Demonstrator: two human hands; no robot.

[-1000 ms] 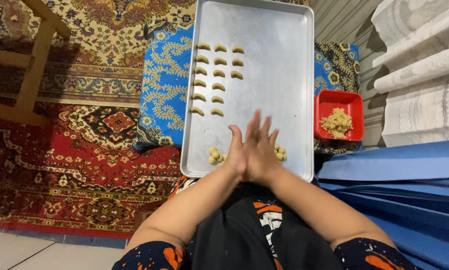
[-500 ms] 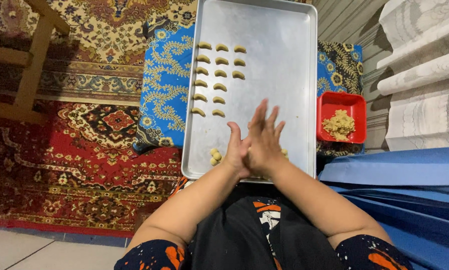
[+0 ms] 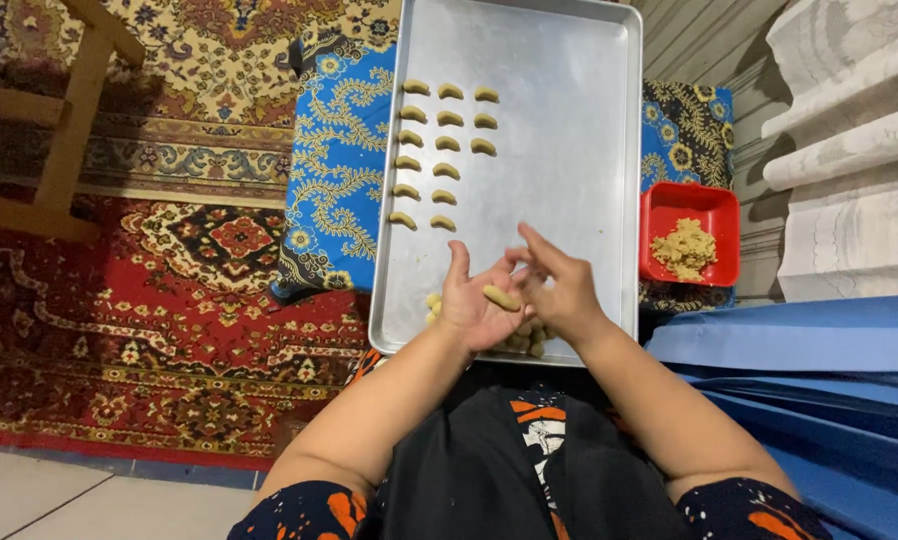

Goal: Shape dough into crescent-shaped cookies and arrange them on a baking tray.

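A red patterned carpet [image 3: 149, 330] covers the floor, and on it a blue floral cushion [image 3: 334, 170] lifts a big metal baking tray [image 3: 569, 180] within easy reach; the left hand [image 3: 474, 305] lies palm-up with fingers loosely spread, cradling a short dough roll [image 3: 501, 298]; the right hand [image 3: 559, 290] hovers just beside it, fingers released and holding nothing; shaped crescents [image 3: 439, 145] lie in tidy rows at the tray's far end, spaced apart; a small dough heap [image 3: 525, 340] waits under the hands, a red tub of crumbly filling [image 3: 685, 248] close at the right.

Blue patterned cushion [image 3: 337, 150] on red carpet [image 3: 149, 300]; metal baking tray [image 3: 569, 120], red tub [image 3: 691, 200] atop
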